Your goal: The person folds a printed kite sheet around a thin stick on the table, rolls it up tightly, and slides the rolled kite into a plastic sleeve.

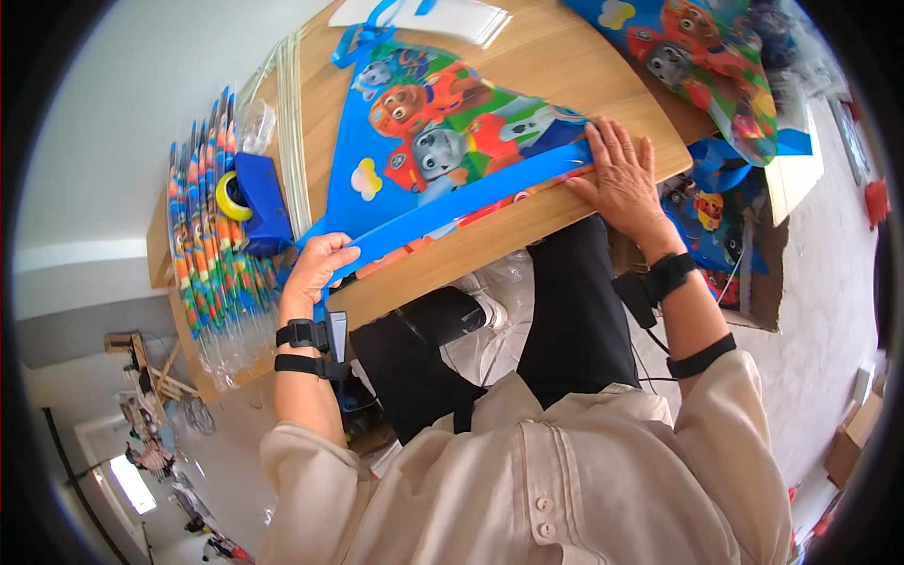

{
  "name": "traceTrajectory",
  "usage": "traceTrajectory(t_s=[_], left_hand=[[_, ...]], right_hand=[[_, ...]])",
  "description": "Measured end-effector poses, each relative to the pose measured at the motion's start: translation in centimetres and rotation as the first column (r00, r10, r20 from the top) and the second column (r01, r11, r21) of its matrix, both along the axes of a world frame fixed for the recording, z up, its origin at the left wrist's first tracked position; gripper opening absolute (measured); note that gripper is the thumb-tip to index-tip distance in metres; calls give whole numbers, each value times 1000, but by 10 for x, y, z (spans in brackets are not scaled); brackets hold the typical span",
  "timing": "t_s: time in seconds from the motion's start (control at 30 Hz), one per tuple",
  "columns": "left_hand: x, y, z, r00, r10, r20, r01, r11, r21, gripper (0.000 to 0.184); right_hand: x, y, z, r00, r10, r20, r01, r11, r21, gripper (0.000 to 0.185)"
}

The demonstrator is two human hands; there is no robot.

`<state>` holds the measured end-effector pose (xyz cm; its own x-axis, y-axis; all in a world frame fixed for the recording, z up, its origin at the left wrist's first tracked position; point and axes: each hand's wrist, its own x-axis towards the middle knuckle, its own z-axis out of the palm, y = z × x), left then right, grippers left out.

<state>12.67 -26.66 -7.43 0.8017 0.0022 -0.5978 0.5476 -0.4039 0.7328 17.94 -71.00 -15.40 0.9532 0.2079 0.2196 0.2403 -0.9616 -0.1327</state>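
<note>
A blue cartoon-printed sheet [443,141], roughly triangular, lies on the wooden table [527,66] with a plain blue band [471,198] along its near edge. At the band's left end, my left hand [320,264] is closed, thumb and fingers pinching the blue material. My right hand [626,179] lies over the band's right end near the table's right corner, fingers spread and flat. Blue ties [363,42] show at the sheet's far tip.
Left of the sheet are thin pale sticks [292,132], a blue tape dispenser [264,202] and several wrapped printed bundles [202,226]. White sheets [433,19] lie at the back. More printed material [706,56] is at the right, above an open box [767,273].
</note>
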Motion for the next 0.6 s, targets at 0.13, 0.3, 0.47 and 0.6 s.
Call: traceTrajectory(t_s=[0.13, 0.3, 0.47, 0.6], left_hand=[[-12, 13, -31, 994, 73, 78, -79, 994, 75, 11], [-15, 16, -47, 870, -238, 431, 81, 933, 351, 17], [-23, 8, -51, 752, -444, 487, 21, 755, 655, 27], [-25, 13, -42, 812, -402, 423, 31, 753, 657, 30]], right_hand=[[1, 0, -1, 1000, 8, -22, -9, 999, -32, 81], [2, 1, 2, 998, -3, -61, -3, 994, -106, 81], [2, 2, 5, 997, 6, -81, -17, 991, -136, 81], [3, 0, 2, 996, 13, -83, -25, 989, -147, 81]])
